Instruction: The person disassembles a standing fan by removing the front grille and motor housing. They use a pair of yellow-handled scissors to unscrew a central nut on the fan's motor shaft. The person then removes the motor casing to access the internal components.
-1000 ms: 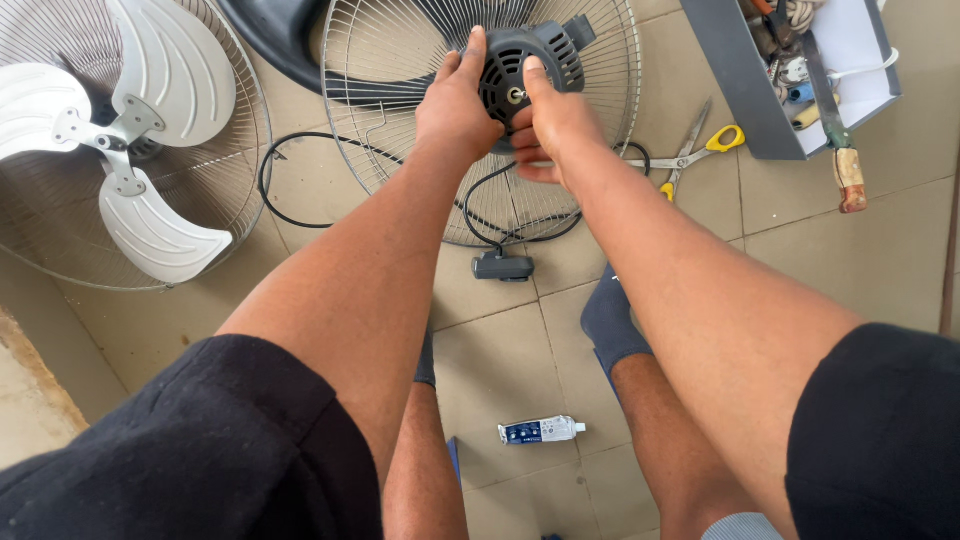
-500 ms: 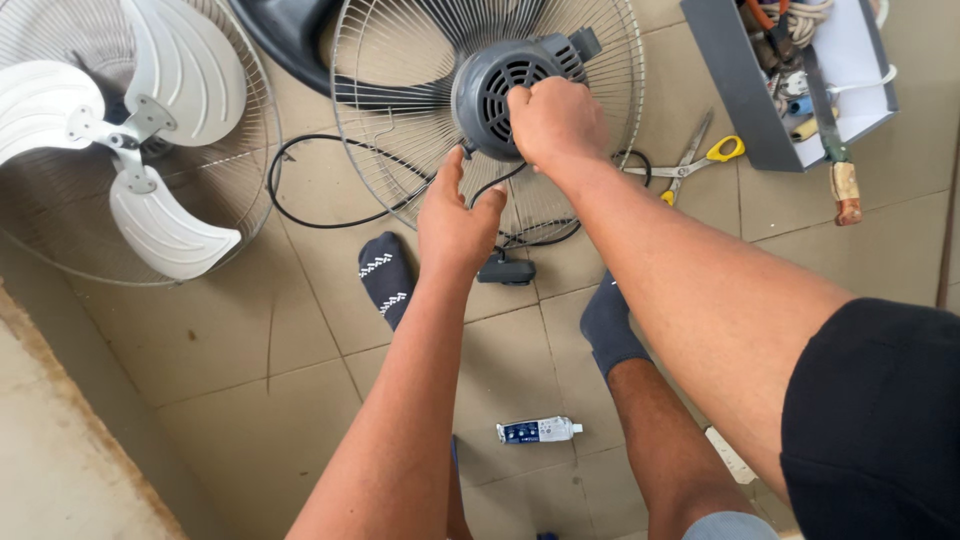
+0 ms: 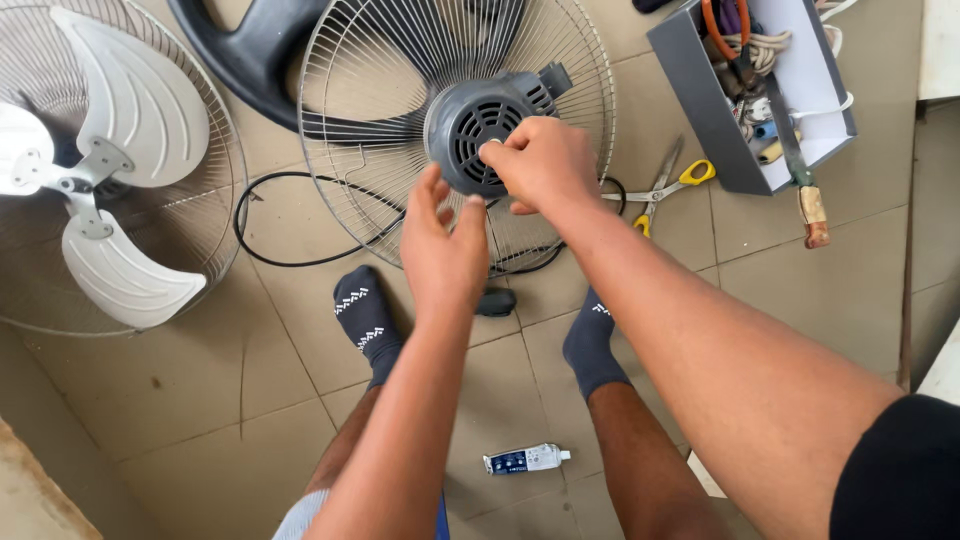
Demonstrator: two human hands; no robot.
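The right hand [image 3: 540, 160] is closed on the grey motor [image 3: 480, 135], which sits far, at the middle of the wire guard [image 3: 380, 90]. The left hand [image 3: 440, 245] hovers open just near of it, holding nothing. The motor looks heavy and rigid; I'd grip its body, since the thin guard would likely bend.

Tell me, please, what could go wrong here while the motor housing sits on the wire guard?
The right hand alone grips the grey motor housing; the left hand is open just below it, so the housing might tip on the wire guard. The black cord loops near the socked feet and could snag. The scissors lie open-bladed close by on the floor.
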